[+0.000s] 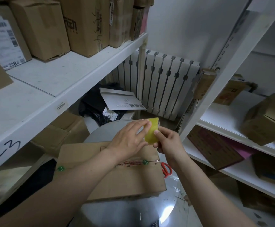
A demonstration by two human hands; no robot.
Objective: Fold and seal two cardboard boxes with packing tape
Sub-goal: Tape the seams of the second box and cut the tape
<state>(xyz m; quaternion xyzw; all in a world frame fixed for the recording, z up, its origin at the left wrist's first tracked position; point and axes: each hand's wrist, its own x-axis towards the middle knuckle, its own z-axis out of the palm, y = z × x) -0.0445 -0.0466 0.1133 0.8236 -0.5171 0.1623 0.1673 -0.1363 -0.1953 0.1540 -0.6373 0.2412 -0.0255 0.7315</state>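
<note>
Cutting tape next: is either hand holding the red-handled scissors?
No, the red-handled scissors lie untouched on the round grey table beside the brown cardboard box.

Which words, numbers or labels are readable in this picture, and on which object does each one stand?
"8": printed label on the white box, upper shelf.
"-3": black handwriting on the shelf front.
Unreadable, too small or blurred: barcode sticker, white envelope, red print on the cardboard box, dark print on a shelved box.
Tape roll: none.
</note>
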